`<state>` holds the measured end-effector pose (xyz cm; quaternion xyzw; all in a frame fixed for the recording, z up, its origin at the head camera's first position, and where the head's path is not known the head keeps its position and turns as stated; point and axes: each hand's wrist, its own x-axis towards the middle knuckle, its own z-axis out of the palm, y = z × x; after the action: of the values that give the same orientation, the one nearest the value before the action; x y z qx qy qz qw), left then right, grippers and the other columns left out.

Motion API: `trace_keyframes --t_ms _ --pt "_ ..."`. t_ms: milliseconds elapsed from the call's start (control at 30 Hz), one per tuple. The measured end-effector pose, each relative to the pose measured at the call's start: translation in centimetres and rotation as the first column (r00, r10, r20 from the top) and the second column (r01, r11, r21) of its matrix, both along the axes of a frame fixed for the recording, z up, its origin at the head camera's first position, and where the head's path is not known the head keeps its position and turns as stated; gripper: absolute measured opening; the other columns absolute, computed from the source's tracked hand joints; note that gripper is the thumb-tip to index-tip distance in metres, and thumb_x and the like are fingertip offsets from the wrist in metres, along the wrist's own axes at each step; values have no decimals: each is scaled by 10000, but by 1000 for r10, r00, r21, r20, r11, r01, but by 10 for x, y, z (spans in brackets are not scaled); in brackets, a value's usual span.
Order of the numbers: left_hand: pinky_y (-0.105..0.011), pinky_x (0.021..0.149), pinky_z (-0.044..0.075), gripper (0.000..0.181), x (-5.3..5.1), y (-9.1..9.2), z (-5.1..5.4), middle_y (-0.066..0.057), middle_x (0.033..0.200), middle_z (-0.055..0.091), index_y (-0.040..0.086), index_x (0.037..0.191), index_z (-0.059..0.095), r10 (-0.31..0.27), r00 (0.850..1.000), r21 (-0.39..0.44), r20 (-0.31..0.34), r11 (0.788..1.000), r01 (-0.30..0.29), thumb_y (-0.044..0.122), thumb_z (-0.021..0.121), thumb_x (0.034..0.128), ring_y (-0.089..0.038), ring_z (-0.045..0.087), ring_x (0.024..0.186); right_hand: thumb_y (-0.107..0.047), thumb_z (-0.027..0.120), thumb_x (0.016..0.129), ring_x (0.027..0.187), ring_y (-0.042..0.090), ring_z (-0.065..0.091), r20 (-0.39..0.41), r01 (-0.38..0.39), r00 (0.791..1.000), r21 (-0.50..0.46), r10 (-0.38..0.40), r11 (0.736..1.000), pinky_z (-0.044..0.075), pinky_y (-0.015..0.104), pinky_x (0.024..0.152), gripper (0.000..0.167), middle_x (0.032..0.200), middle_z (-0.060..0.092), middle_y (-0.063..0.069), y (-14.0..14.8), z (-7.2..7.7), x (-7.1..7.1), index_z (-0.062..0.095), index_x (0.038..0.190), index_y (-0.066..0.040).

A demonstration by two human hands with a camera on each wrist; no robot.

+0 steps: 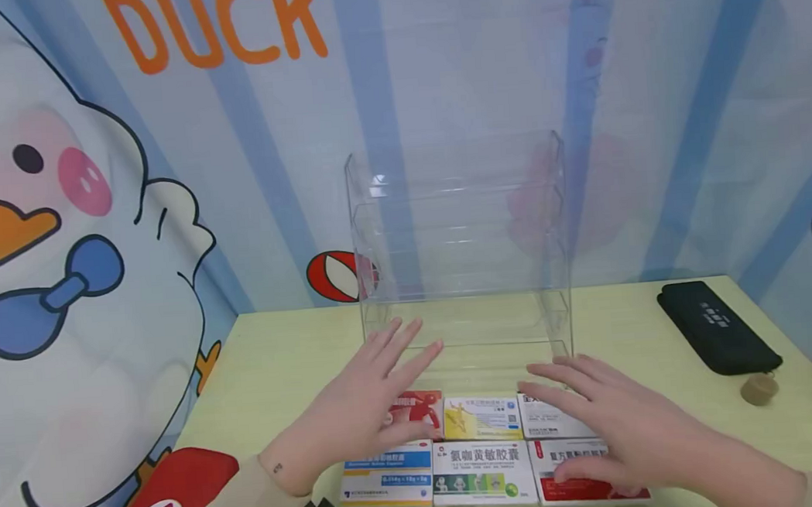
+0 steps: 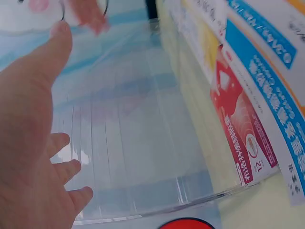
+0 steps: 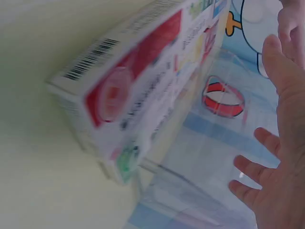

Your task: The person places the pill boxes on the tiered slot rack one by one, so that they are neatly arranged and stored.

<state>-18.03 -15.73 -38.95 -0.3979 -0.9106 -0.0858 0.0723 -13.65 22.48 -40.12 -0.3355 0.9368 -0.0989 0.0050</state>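
Hands, left (image 1: 363, 413) and right (image 1: 629, 422), both loosely spread, at opposite ends of two rows of medicine boxes (image 1: 484, 472).

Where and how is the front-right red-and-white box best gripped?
Pinch the box at its right end, probably from the right: it lies flat, that end is free, and other boxes sit close on its left and behind.

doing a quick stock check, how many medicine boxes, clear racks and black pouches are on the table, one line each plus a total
Medicine boxes: 6
Clear rack: 1
Black pouch: 1
Total: 8
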Motion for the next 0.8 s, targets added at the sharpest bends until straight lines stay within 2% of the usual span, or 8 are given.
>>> trace_keyframes --t_ms 100,233,367,467,500,633,767,800 --pt "-607 1340 369 1013 -10 -4 -8 -41 1874 146 343 1785 140 105 994 139 16 985 -106 567 753 1010 -356 213 1728 -823 727 875 1431 269 576 38 112 993 -21 -111 993 581 620 1129 899 1618 563 -43 12 -14 3 483 1640 -419" --pt "-597 1278 457 980 -21 -11 -20 -58 1858 210 290 1787 168 262 963 283 54 921 -267 484 757 1028 -350 305 1694 -827 789 810 1267 235 627 94 284 955 -3 -282 959 622 595 1047 898 1452 643 -7 34 -36 5 637 1527 -307" --pt "-601 1261 470 957 -34 -20 -35 -93 1841 257 196 1780 209 363 929 386 74 848 -362 399 768 1030 -365 357 1670 -853 815 744 1264 302 607 197 434 883 -2 -426 901 624 640 1012 1027 1473 611 110 55 -57 6 630 1533 -222" --pt "-598 1257 471 962 -42 -28 -46 -114 1833 276 168 1780 197 396 913 415 103 817 -401 367 769 1033 -371 373 1664 -868 815 714 1286 357 601 300 510 821 1 -486 860 634 642 976 1142 1534 544 200 65 -67 5 561 1590 -180" --pt "-601 1251 476 966 -44 -30 -49 -116 1831 281 175 1782 189 403 907 418 122 808 -415 367 768 1033 -372 380 1660 -860 817 717 1286 382 604 332 519 806 -1 -489 855 639 635 960 1164 1546 525 233 67 -70 5 538 1605 -161" --pt "-595 1206 534 985 -51 -38 -60 -95 1798 373 228 1791 144 404 891 421 206 786 -453 375 765 1041 -358 495 1593 -812 837 746 1273 387 606 455 555 741 1 -495 832 663 590 921 1174 1560 513 245 69 -81 2 479 1641 -142" --pt "-597 1197 549 968 -56 -43 -67 -75 1703 536 270 1791 133 390 885 388 253 797 -462 403 747 1055 -351 594 1511 -735 884 761 1254 312 589 525 577 695 1 -492 817 658 596 957 1158 1491 605 133 71 -86 -1 454 1652 -134" --pt "-609 1198 544 959 -58 -44 -67 -74 1679 566 290 1790 138 389 883 374 262 803 -465 412 744 1056 -353 601 1505 -715 890 768 1246 291 586 535 576 692 -2 -486 818 654 595 962 1154 1461 628 102 72 -86 -2 447 1654 -123"
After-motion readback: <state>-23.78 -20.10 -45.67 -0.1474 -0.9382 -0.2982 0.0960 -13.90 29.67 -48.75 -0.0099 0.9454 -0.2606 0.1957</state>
